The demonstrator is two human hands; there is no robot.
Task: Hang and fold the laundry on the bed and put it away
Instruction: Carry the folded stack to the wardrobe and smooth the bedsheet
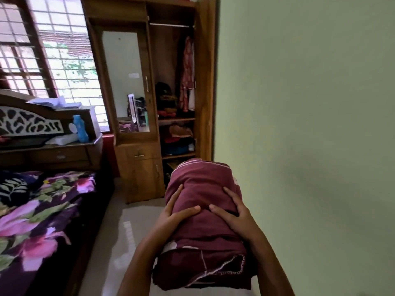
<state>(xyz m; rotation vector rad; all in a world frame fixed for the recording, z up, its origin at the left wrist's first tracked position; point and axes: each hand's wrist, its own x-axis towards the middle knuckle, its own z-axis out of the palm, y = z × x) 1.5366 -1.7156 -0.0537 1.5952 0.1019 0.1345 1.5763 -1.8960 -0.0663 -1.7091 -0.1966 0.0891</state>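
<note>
**A:** Where is the folded maroon cloth (205,189)?

**B:** Off the bed (42,210), carried between both hands and facing the open wardrobe (136,167). The left hand (177,212) and right hand (233,216) clasp its sides, fingers (232,196) wrapped round it, thumbs on top.

**A:** Any risk?

**B:** Loose layers hang at the near end, so a slack grip could unroll the fold. The shelves (176,119) look full, and pushing it in may crumple it.

Laundry (204,184) before wardrobe (139,167), bed (42,210) left, wall (310,103) right
</note>
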